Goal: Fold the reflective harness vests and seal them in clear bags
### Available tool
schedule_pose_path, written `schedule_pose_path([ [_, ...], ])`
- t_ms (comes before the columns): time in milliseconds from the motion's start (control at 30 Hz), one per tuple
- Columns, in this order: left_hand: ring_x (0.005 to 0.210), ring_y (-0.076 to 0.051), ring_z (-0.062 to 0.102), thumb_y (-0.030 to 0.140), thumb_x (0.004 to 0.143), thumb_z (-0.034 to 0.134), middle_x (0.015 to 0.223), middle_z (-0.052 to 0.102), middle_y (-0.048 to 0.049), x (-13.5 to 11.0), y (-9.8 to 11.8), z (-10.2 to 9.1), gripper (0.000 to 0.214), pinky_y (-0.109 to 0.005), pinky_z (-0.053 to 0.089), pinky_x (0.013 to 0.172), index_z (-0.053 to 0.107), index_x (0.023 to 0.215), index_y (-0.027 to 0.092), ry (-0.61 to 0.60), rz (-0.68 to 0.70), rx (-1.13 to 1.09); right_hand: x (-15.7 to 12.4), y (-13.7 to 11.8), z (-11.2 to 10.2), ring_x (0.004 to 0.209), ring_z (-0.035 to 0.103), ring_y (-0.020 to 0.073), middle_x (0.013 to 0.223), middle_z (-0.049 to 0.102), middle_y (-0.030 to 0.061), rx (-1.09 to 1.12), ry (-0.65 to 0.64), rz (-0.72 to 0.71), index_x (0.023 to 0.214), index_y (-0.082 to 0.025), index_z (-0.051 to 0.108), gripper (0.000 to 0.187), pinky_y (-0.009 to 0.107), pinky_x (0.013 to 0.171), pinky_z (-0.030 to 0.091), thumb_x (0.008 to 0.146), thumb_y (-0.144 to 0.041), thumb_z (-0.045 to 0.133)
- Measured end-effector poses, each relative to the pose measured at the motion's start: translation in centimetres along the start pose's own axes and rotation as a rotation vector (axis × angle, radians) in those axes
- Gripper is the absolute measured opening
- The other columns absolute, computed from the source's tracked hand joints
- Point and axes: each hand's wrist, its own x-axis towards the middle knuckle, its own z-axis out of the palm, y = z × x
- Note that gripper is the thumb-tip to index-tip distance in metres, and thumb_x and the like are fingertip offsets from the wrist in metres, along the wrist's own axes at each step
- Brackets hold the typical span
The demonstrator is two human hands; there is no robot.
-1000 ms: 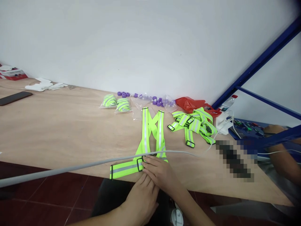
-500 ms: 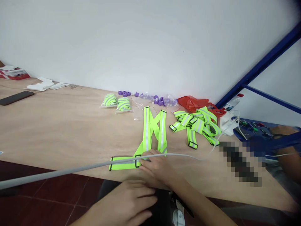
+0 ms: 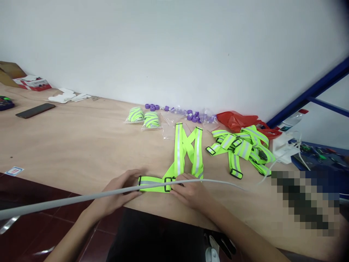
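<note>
A neon-yellow reflective harness (image 3: 179, 153) with silver stripes lies spread on the wooden table, its two shoulder straps crossing toward the wall. Its waist strap (image 3: 152, 184) runs left to a black end buckle. My right hand (image 3: 189, 191) is closed on the strap just right of a black slider buckle (image 3: 168, 184); its fingertips are partly hidden by a grey cable. My left hand (image 3: 120, 191) is at the strap's left end, thumb below and fingers above, spread apart around the end buckle. Whether it touches the strap is unclear.
The grey cable (image 3: 109, 193) crosses in front of both hands. More harnesses (image 3: 242, 149) lie heaped right, by a red plastic bag (image 3: 237, 121). Two bagged harnesses (image 3: 151, 120), purple rolls (image 3: 194, 116) and clear bags (image 3: 169, 131) lie behind. A dark phone-like slab (image 3: 35, 110) lies left.
My left hand has risen from below the table edge to the waist strap's left end, its fingers parting. My right hand stays at the slider buckle. The view has shifted left.
</note>
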Motion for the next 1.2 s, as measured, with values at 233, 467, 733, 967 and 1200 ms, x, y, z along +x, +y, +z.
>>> schedule_pose_path([
  [233, 0.114, -0.031, 0.069, 0.03, 0.091, 0.071, 0.122, 0.072, -0.01, -0.1, 0.1, -0.2, 0.029, -0.05, 0.058, 0.097, 0.072, 0.119, 0.026, 0.098, 0.067, -0.128, -0.1, 0.1, 0.0, 0.074, 0.054, 0.0169, 0.078, 0.059, 0.0023, 0.014, -0.03, 0.03, 0.086, -0.021, 0.069, 0.029, 0.03, 0.066, 0.039, 0.105, -0.029, 0.049],
  [467, 0.107, -0.027, 0.072, 0.024, 0.092, 0.068, 0.124, 0.072, -0.0073, -0.1, 0.5, -2.6, 0.032, -0.038, 0.063, 0.087, 0.074, 0.123, 0.032, -0.055, 0.178, 0.068, -0.4, 0.0, 0.1, 0.075, 0.056, 0.0175, 0.079, 0.06, 0.0024, 0.02, -0.04, 0.033, 0.085, -0.022, 0.068, 0.027, 0.031, 0.069, 0.041, 0.104, -0.027, 0.049],
  [733, 0.105, -0.026, 0.071, 0.024, 0.089, 0.071, 0.118, 0.072, -0.0071, 0.9, 2.1, -2.4, 0.032, -0.039, 0.062, 0.088, 0.073, 0.121, 0.029, -0.015, 0.159, 0.031, 0.1, -0.3, -0.6, 0.085, 0.062, 0.0205, 0.114, 0.073, 0.0082, -0.008, -0.079, -0.046, 0.107, -0.021, 0.07, 0.022, 0.034, 0.07, 0.046, 0.102, -0.017, 0.05],
  [967, 0.114, -0.025, 0.069, 0.019, 0.084, 0.078, 0.118, 0.069, -0.0104, 2.1, 3.9, 5.2, 0.044, -0.043, 0.056, 0.101, 0.053, 0.121, 0.023, 0.434, 0.098, -0.551, 1.0, -1.3, -1.3, 0.097, 0.067, 0.0218, 0.131, 0.07, 0.0078, 0.0, -0.256, -0.162, 0.11, -0.018, 0.069, 0.025, 0.036, 0.08, 0.053, 0.096, -0.006, 0.051],
  [1200, 0.109, -0.026, 0.072, 0.025, 0.088, 0.075, 0.118, 0.071, -0.0108, 3.1, 3.9, 6.2, 0.032, -0.039, 0.059, 0.094, 0.057, 0.115, 0.022, 0.47, 0.111, -0.506, 1.3, -1.7, -2.3, 0.109, 0.065, 0.0227, 0.125, 0.073, 0.0081, 0.021, -0.318, -0.053, 0.143, -0.021, 0.053, 0.049, 0.036, 0.087, 0.052, 0.096, -0.006, 0.046],
])
